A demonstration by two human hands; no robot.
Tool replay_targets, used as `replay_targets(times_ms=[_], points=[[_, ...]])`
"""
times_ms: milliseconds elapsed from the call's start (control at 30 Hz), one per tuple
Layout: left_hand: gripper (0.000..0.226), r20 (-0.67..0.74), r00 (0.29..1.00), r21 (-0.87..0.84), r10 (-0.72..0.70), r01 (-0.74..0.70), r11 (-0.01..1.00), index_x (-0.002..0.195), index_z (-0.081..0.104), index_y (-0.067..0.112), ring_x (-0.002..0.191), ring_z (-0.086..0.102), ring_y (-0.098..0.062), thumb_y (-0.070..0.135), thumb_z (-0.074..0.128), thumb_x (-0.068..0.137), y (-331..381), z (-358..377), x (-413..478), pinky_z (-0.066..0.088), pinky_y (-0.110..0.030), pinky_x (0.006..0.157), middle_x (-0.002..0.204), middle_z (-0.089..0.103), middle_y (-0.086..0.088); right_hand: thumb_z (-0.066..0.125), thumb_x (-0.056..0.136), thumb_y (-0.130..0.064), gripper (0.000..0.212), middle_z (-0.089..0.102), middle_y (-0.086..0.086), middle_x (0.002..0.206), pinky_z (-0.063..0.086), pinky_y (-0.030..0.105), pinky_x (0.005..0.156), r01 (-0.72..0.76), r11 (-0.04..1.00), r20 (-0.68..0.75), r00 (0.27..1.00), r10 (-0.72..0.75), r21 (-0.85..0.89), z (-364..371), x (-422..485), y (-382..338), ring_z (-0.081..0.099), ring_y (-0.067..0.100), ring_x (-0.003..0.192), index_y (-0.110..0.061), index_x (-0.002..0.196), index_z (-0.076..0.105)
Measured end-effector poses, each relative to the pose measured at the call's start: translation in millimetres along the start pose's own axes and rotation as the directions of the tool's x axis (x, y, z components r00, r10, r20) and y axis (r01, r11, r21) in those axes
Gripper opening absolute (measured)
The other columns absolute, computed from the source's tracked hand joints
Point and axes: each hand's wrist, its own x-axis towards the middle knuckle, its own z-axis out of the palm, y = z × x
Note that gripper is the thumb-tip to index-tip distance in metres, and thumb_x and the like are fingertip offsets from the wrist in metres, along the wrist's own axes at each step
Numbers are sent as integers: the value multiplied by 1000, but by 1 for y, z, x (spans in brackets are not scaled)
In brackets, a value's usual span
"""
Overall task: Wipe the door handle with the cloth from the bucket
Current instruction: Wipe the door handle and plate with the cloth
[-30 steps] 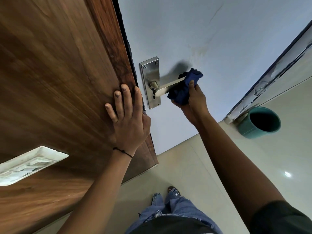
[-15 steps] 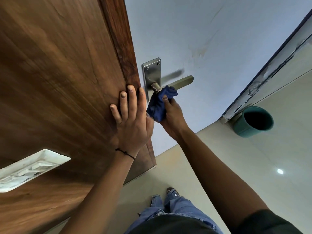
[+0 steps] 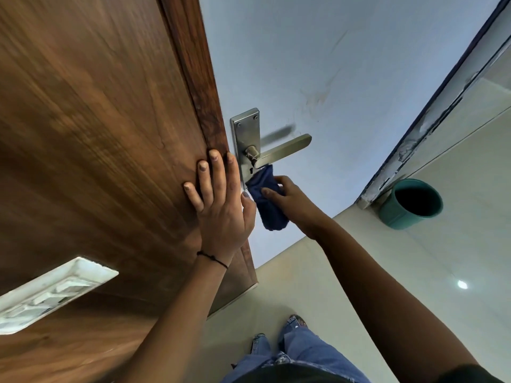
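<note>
A brushed-metal lever door handle (image 3: pixel 284 148) juts right from its steel backplate (image 3: pixel 243 134) on the pale blue door. My right hand (image 3: pixel 290 201) grips a dark blue cloth (image 3: pixel 266 201), whose top end touches the underside of the lever near its pivot and the lower part of the plate. My left hand (image 3: pixel 221 200) lies flat with fingers spread on the brown wooden door frame (image 3: pixel 110 134), beside the plate. A teal bucket (image 3: pixel 409 205) stands on the floor at the right, by the wall corner.
A white switch plate (image 3: pixel 49 294) is set in the wood panel at lower left. Beige floor tiles (image 3: pixel 414 286) spread to the right. My jeans and feet (image 3: pixel 287 346) are at the bottom centre. A chipped wall edge (image 3: pixel 414 139) runs diagonally above the bucket.
My right hand slid the cloth from the lever's tip in to its pivot, then down below the lever onto the plate. The left hand stayed pressed on the wood.
</note>
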Motion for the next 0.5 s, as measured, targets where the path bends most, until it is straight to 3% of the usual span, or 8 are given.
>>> replay_targets(times_ms=[133,233,300,400,500], points=[[79,88,994,-213,-68,86,973,151,-6,16,144,-23,-17,30,38,86,33,4,2,-14,-38,117,152,5,-20,54,93,-39,53,56,5,127,55,26,74,-68,981,-105,991,88,183,-51,-13,23,62,22,105,-15,137,35],[71,183,980,-459,75,18,888,149,12,10,147,-11,-17,24,42,87,81,22,2,-7,-38,120,155,15,-16,57,91,-40,52,62,7,121,55,30,70,-78,915,-230,956,180,395,-101,-25,48,65,21,101,-12,132,43],[55,248,949,-616,195,-1,788,143,34,4,148,12,-21,18,43,90,119,40,1,8,-45,121,151,35,-14,60,89,-42,53,65,12,118,54,30,64,-40,867,-307,926,218,496,-137,-31,66,67,21,94,-9,129,48],[36,431,841,-802,327,191,566,117,64,9,138,38,-12,25,40,95,198,59,0,24,-43,117,126,63,-3,59,90,-40,50,66,15,118,54,29,57,31,833,-435,863,256,552,-201,-46,97,67,22,90,-6,126,51],[37,586,669,-810,458,459,365,111,66,15,118,44,11,39,47,91,289,59,5,36,-19,104,116,67,1,54,94,-33,39,64,13,119,56,30,56,91,793,-511,807,296,602,-262,-66,123,66,22,94,-8,124,49]])
